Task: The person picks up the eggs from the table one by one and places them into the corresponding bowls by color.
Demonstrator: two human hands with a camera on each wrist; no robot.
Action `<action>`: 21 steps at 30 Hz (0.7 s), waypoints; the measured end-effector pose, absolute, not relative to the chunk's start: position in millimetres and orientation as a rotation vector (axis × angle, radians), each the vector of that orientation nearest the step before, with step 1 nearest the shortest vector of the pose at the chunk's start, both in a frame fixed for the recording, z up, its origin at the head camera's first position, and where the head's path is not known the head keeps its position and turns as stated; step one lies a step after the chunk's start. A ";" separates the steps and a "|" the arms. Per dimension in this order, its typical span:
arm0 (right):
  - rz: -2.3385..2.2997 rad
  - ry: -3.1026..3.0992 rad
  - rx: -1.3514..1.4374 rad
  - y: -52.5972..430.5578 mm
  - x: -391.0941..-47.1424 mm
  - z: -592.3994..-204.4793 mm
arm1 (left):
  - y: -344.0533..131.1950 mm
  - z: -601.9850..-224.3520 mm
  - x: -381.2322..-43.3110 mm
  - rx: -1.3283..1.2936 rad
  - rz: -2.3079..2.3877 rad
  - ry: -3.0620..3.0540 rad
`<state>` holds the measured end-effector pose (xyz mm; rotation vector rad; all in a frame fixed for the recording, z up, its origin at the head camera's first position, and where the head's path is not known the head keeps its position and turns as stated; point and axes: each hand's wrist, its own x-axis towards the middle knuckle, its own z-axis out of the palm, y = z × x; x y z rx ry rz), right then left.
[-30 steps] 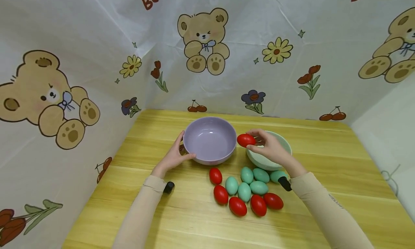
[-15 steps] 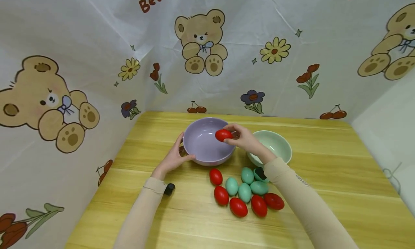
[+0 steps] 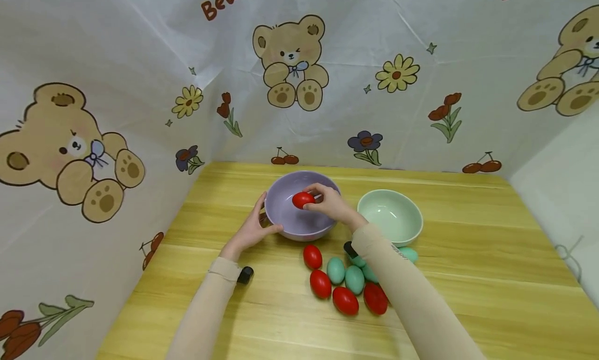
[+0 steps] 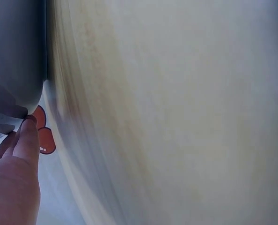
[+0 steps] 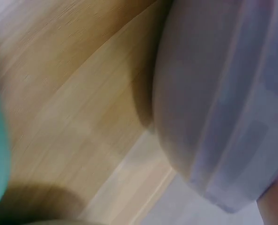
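A red egg (image 3: 302, 200) is pinched between the fingertips and thumb of my right hand (image 3: 331, 204), inside the rim of the purple bowl (image 3: 285, 217). My left hand (image 3: 248, 231) holds the bowl by its left side, thumb at the near rim and fingers along the outer wall. In the left wrist view, the fingers (image 4: 26, 143) touch the bowl's wall. No other egg shows in the visible part of the purple bowl. In the right wrist view the bowl's outer wall (image 5: 200, 93) fills the right side, and the held egg is out of sight.
A pale green bowl (image 3: 390, 214) stands to the right with nothing visible in it. Several red eggs (image 3: 345, 300) and green eggs (image 3: 354, 280) lie in front of the bowls, some hidden by my right forearm. A bear-printed cloth (image 3: 206, 53) encloses the wooden table (image 3: 472, 230).
My right hand has carried the red egg leftward from the pale green bowl's edge into the purple bowl's opening. My left hand stays in place on the purple bowl.
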<state>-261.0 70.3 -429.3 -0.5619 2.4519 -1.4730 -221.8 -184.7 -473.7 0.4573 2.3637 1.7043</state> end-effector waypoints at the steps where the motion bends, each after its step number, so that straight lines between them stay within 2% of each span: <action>1: -1.462 2.452 -0.559 67.5 -261.1 -428.9 | -184.6 -470.2 -219.7 0.462 1.709 2.351; 7: -1.307 2.515 -0.547 56.8 -265.1 -429.5 | -183.7 -458.5 -213.2 0.448 1.676 2.362; 21: -0.947 2.493 -0.599 49.9 -269.5 -436.3 | -182.0 -458.5 -213.4 0.477 1.691 2.356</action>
